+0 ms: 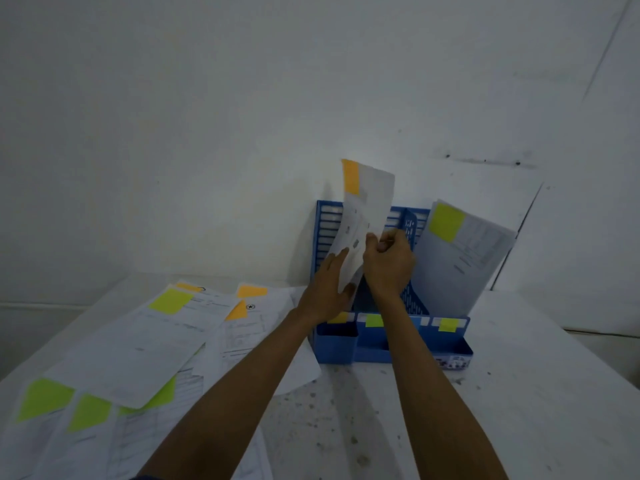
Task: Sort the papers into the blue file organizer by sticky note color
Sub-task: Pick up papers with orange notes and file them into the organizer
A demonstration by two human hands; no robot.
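We've got one sheet [369, 202] w/ an orange note [350, 176] at its top corner, held upright and curling over the left end of the blue organizer [381, 355], not yet down in a slot. Right hand [388, 265] pinches the sheet's right edge between thumb & curled fingers. Left hand [329, 289] lies w/ fingers fairly straight against the lower left edge, steadying rather than gripping, as far as we can tell.

Front labels run orange-ish [337, 318], green [374, 320], yellow [448, 324], so we judge the left slot is the target. A filed sheet [460, 268] w/ a yellow note leans out of the right slot.

Risks: the sheet is bowed, so its bottom edge could catch on the divider or the front wall & crumple, or slide into the middle slot instead. The light is dim, so orange vs yellow labels are easy to mix up. Our forearms pass just above the loose papers [138, 348] spread on the bench [519, 393], so pulling back carelessly could sweep some off the edge
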